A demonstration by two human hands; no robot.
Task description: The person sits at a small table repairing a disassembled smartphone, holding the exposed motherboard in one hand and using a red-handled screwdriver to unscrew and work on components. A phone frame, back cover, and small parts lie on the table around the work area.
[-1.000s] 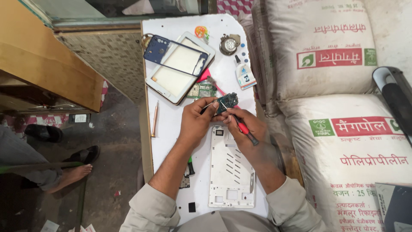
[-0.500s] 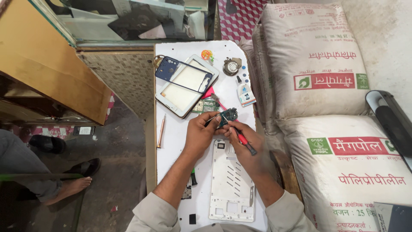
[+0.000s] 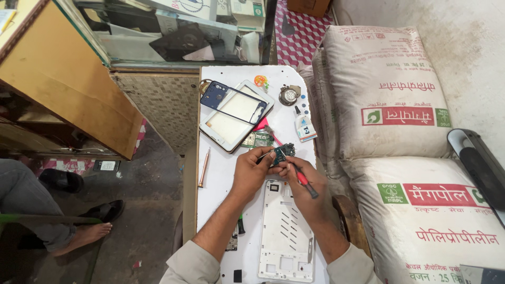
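A small dark-green circuit board (image 3: 283, 153) sits pinched between the fingertips of both hands, raised just above the far end of a white plastic phone back frame (image 3: 285, 230) that lies lengthwise on the white worktable (image 3: 221, 179). The left hand (image 3: 251, 171) grips the board's near edge, fingers curled tight around it. The right hand (image 3: 301, 181) steadies the other side with thumb and forefinger while its remaining fingers close around a red-and-black handled screwdriver (image 3: 303, 180) — the handle slants back toward the wrist.

Just beyond the board lies a second green circuit board (image 3: 256, 140), and past it a white tablet front panel (image 3: 232, 118) with a dark blue phone frame (image 3: 214, 94) resting on its far corner. A pink plastic pry tool (image 3: 264, 126) pokes out from beside the panel. To the right stand a small white glue bottle (image 3: 304, 125) and a round metal dish of small parts (image 3: 289, 95). A thin copper-coloured stick (image 3: 203, 167) lies near the table's left edge. White woven sacks (image 3: 389, 94) are stacked along the right — a bare foot (image 3: 84, 235) shows on the floor at left.
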